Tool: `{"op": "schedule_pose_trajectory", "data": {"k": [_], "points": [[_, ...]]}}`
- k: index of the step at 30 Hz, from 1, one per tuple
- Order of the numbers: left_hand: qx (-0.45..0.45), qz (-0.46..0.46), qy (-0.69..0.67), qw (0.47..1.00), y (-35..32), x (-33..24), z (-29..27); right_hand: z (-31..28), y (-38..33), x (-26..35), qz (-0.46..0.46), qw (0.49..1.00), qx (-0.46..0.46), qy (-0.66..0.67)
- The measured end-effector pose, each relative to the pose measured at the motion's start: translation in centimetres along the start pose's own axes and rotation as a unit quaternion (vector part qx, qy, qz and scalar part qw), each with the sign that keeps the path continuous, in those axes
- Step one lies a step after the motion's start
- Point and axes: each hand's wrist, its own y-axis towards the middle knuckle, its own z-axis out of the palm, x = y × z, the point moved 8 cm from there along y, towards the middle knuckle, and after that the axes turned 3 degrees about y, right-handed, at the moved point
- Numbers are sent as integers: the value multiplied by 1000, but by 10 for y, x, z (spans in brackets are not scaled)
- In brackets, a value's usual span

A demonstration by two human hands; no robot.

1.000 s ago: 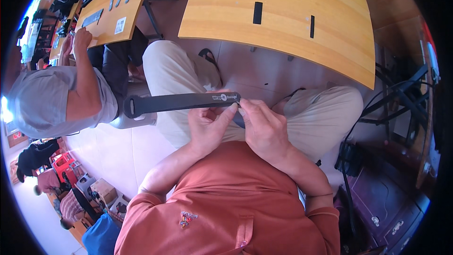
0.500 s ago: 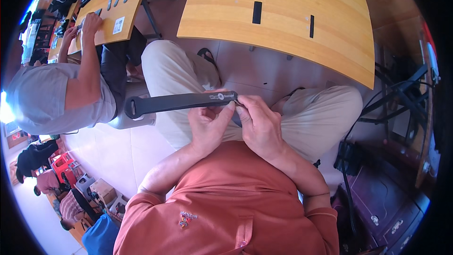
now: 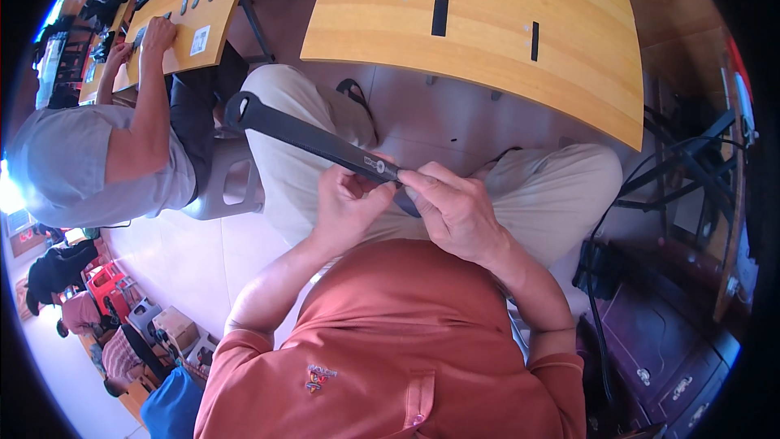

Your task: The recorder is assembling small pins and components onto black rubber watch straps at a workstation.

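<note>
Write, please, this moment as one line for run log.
right hand: pinches black strap at its near end | left hand: at that end, hold unclear | rest: two black strips on wooden table

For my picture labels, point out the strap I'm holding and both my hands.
Strap point(image 3: 313, 140), head view: middle of its black band.
Left hand point(image 3: 351, 211), head view: near the thumb's base.
Right hand point(image 3: 455, 211), head view: back of the hand.
</note>
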Motion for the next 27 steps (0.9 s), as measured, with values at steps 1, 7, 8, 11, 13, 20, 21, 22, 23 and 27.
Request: {"op": "schedule_pose_trajectory", "data": {"k": [1, 7, 8, 11, 13, 20, 21, 22, 23, 27], "points": [[18, -30, 3, 999, 0, 0, 0, -4, 1, -2, 0, 1000, 0, 1], [56, -78, 12, 995, -19, 25, -17, -28, 13, -11, 60, 995, 14, 84], [48, -59, -3, 997, -16, 22, -18, -19, 7, -8, 49, 994, 15, 97], [21, -43, -7, 999, -11, 19, -9, 6, -2, -6, 51, 990, 18, 131], [-12, -52, 35, 998, -7, 31, -16, 26, -4, -22, 97, 981, 46, 160], [-116, -193, -154, 962, 2, 72, -31, 116, 69, -102, 8, 983, 59, 176], [-128, -192, -142, 963, -1, 87, -45, 125, 71, -112, 69, 976, 87, 186], [-132, -188, -145, 962, -3, 84, -46, 134, 66, -122, 134, 965, 116, 195], [-154, -211, -165, 951, -7, 83, -45, 136, 62, -123, 132, 964, 123, 197], [-262, -242, -131, 925, 10, 94, -52, 128, 30, -166, 263, 945, 145, 130]]}}
